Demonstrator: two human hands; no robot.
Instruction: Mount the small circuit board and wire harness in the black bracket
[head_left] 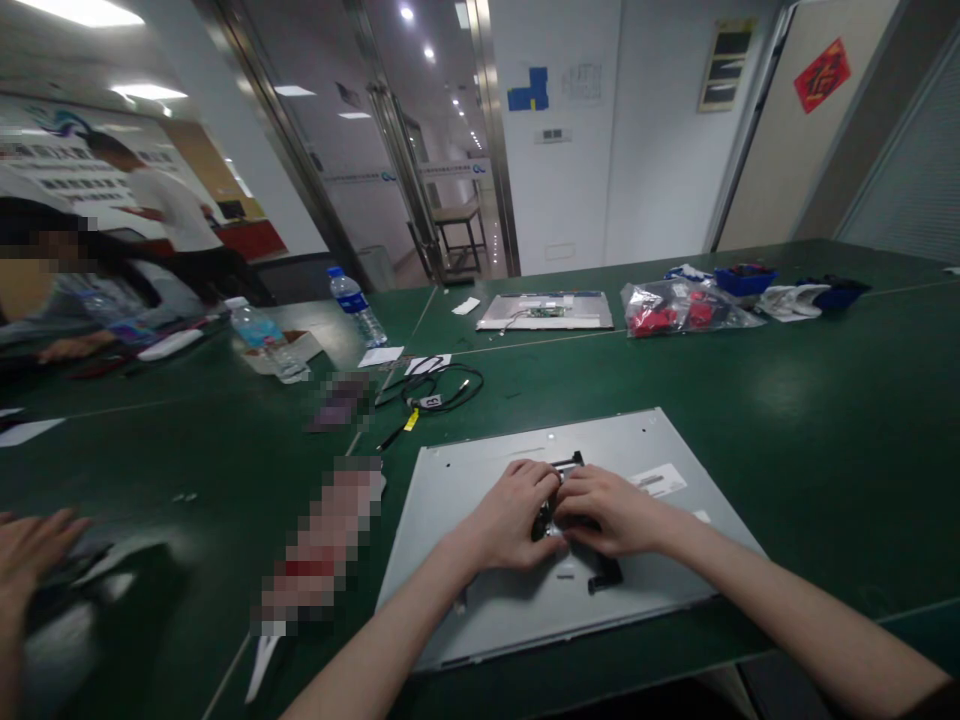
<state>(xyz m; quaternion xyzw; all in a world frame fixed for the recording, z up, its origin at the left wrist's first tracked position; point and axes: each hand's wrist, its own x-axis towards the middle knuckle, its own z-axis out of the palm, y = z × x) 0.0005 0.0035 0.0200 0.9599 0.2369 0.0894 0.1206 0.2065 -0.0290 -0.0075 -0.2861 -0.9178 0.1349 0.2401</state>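
Observation:
A flat grey metal panel [465, 480], like the back of a display, lies on the green table in front of me. Near its middle is a black bracket-like part [609, 578], mostly covered by my hands. My left hand [517, 515] curls its fingers and thumb around the part's left side. From the right, my right hand [611, 510] closes over the same part, its fingertips almost meeting the left ones. Something small and shiny shows between the fingertips, too hidden to name. A white label [660, 480] is stuck on the panel beside my right hand.
Black cables [450, 400] lie coiled beyond the panel. Further back are another panel [546, 312], a clear bag with red things [679, 308], blue bins [745, 280] and water bottles [356, 305]. Another person's hand [37, 550] is at the left edge; people sit and stand behind.

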